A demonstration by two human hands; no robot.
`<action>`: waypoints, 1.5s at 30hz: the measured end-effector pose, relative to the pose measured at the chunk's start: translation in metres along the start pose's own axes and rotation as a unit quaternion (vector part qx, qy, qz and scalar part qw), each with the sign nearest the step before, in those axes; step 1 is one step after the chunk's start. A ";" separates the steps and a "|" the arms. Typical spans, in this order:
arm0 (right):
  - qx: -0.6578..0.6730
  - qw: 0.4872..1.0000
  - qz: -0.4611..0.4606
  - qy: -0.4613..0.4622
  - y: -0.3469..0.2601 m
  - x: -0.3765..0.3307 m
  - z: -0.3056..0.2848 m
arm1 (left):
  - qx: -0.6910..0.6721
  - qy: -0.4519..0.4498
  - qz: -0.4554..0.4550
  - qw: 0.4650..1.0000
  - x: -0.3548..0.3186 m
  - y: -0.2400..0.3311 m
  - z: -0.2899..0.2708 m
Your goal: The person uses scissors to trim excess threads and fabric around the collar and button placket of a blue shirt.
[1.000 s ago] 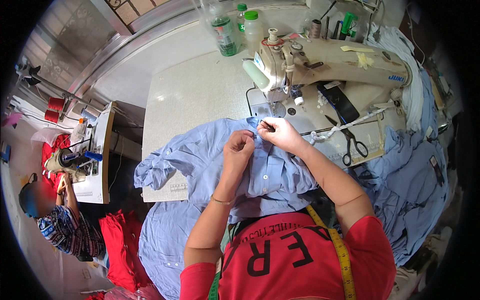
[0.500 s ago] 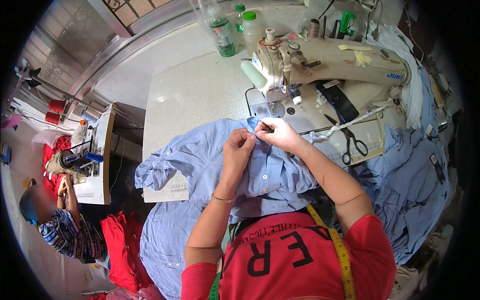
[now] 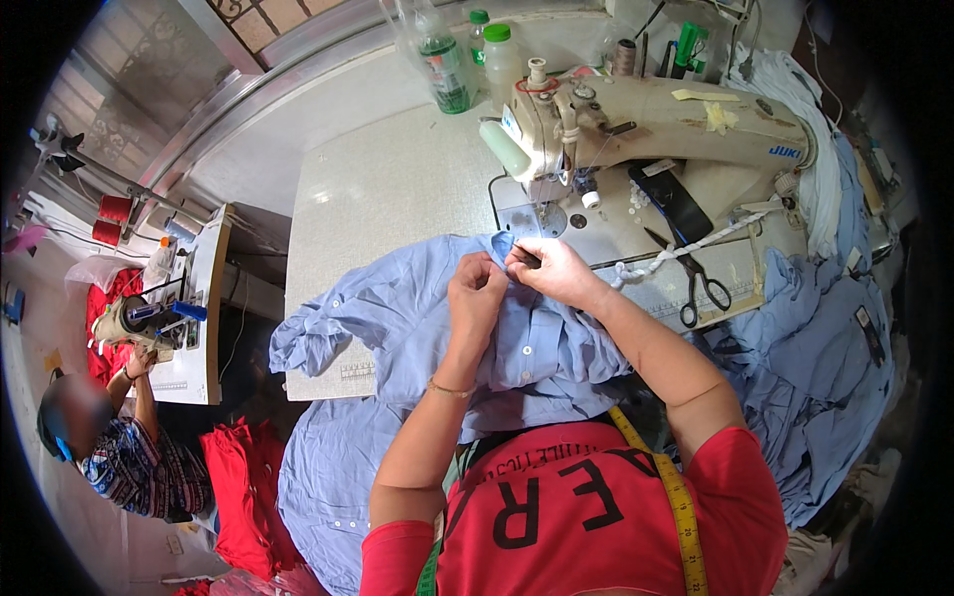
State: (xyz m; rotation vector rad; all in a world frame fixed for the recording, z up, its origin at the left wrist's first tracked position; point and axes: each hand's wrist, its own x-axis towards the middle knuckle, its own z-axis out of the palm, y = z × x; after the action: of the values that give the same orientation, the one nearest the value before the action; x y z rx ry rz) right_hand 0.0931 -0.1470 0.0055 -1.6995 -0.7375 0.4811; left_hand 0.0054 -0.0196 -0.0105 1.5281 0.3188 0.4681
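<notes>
A light blue button-up shirt (image 3: 417, 298) lies bunched over the front of the sewing table and hangs down before me. My left hand (image 3: 475, 296) is closed in a pinch on the shirt's cloth near its upper edge. Right beside it, my right hand (image 3: 558, 273) is closed around a small dark tool (image 3: 530, 260), mostly hidden by the fingers, so its kind does not show. The fingertips of both hands nearly meet at a folded blue edge (image 3: 502, 241) of the shirt. White buttons (image 3: 527, 351) run down the front.
Behind my hands stands a sewing machine (image 3: 686, 119). Black scissors (image 3: 699, 283), a dark phone-like slab (image 3: 676, 202) and small white buttons (image 3: 637, 197) lie to the right. More blue garments (image 3: 805, 368) are heaped there. Bottles (image 3: 502, 62) stand behind; a co-worker (image 3: 139, 447) sits far left.
My hands stay at the same spot, with only a slight shift of the fingers and the folded edge. At the far left, the co-worker's hands have moved a little.
</notes>
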 end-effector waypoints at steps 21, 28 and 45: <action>0.090 0.991 0.087 -0.050 -0.011 -0.002 -0.001 | 0.083 -0.053 0.059 0.993 -0.016 0.019 -0.011; 0.053 0.995 0.048 -0.073 -0.003 0.001 -0.001 | 0.274 -0.038 0.180 0.944 -0.018 0.027 -0.009; 0.157 0.975 0.120 -0.100 -0.002 0.003 -0.009 | -0.087 -0.118 0.004 0.989 -0.018 0.031 -0.004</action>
State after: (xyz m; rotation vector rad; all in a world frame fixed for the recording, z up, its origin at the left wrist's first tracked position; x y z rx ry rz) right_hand 0.1010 -0.1514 0.0095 -1.4597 -0.5647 0.9014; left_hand -0.0152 -0.0256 0.0183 1.3971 0.0854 0.3085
